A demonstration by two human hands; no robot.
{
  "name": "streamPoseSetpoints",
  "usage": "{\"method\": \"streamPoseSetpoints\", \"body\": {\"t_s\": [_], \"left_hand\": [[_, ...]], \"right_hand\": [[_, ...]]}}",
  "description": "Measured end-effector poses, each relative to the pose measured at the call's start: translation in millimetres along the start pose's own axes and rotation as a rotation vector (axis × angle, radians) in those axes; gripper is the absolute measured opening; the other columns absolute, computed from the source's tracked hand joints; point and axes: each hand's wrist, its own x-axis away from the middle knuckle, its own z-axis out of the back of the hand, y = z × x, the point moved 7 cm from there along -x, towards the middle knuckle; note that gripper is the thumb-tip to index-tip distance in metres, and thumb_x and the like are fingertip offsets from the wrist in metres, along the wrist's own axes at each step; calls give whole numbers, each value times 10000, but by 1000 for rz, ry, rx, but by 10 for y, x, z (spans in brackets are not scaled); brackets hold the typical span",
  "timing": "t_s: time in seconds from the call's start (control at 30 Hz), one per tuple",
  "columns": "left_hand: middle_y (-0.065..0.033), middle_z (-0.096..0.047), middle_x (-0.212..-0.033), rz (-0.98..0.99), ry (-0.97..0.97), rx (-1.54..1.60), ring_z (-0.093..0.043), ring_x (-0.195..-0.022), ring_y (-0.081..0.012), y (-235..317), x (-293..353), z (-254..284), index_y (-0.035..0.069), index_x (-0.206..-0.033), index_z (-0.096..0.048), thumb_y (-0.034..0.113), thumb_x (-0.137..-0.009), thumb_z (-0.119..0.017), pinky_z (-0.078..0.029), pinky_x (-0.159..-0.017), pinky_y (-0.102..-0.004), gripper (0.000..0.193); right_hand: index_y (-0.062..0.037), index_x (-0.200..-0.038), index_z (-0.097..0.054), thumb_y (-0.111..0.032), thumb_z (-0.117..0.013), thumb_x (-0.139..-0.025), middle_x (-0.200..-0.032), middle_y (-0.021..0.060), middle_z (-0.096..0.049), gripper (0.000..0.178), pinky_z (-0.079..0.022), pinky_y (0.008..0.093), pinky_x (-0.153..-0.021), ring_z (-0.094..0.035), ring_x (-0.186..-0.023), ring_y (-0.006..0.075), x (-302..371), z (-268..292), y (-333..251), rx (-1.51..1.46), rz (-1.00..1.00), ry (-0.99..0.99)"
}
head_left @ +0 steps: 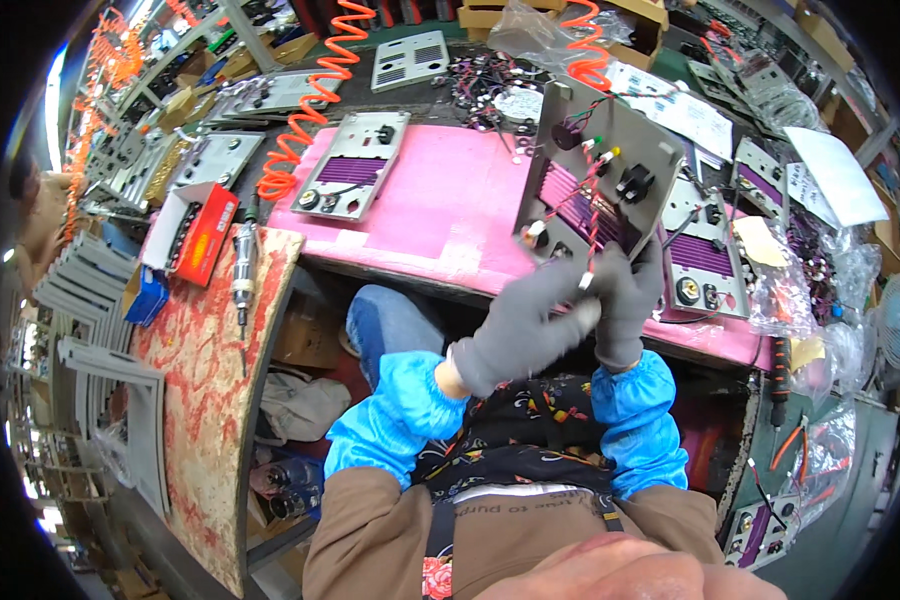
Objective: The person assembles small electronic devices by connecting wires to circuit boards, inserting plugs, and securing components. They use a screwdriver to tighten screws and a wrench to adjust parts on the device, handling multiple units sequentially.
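My right hand (626,308), in a grey glove, is closed on the lower edge of a tilted metal panel (652,160). Inside this panel are a purple grille (580,205), black switch parts (634,183) and twisted red and black wires (595,195). One wire hangs down to a small white plug (586,281) at the gloves. My left hand (530,325), also grey-gloved, lies just below the panel beside that plug. Its fingers are bent toward my right hand and smeared by motion, so its grip is unclear.
Similar panels lie on the pink mat (440,200), one at left (354,165) and one at right (705,250). Orange coiled hoses (335,70) hang down. An electric screwdriver (243,270) and a red box (202,235) rest on the left board. Tangled wires (490,90) lie behind.
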Motion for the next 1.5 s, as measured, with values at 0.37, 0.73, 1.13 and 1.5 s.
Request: {"method": "streamPoseSetpoints", "body": {"t_s": [0.37, 0.73, 1.13, 1.5], "left_hand": [[-133, -675, -1088, -133, 133, -444, -668, -990, -268, 346, 327, 427, 23, -1217, -629, 74, -890, -660, -519, -882, -343, 333], [-158, -493, -1385, 320, 129, 368, -525, -1218, -238, -397, 477, -420, -46, -1504, -315, 327, -964, -558, -404, -1054, -359, 701], [-222, -554, -1372, 51, -1125, 372, -652, -1079, -228, 477, 428, -2174, 50, -1570, -194, 379, -923, -705, -525, -917, -346, 888], [-199, -626, -1281, 233, -1044, 184, -635, -1135, -229, -191, 600, -2159, 28, -1499, -388, 337, -954, -667, -495, -972, -342, 685]], "right_hand": [[6, -1336, -504, -68, -475, -980, -1137, 86, -635, 365, -524, 307, -895, -635, -1000, 150, 100, 309, -17, -255, -222, -101], [5, -1361, -481, -249, -605, -986, -1133, 32, -621, 470, -485, 289, -904, -587, -1009, 110, 830, 1126, -423, -136, -236, 27], [-6, -1291, -603, -300, -501, -1047, -1299, 108, -619, 396, -483, 356, -998, -598, -1165, 193, 3319, 4033, -2430, 642, 133, 1001], [12, -1250, -639, -319, -583, -1004, -1132, 87, -686, 416, -485, 302, -936, -629, -1031, 159, 5286, 5555, -2625, 579, -122, 1298]]}}
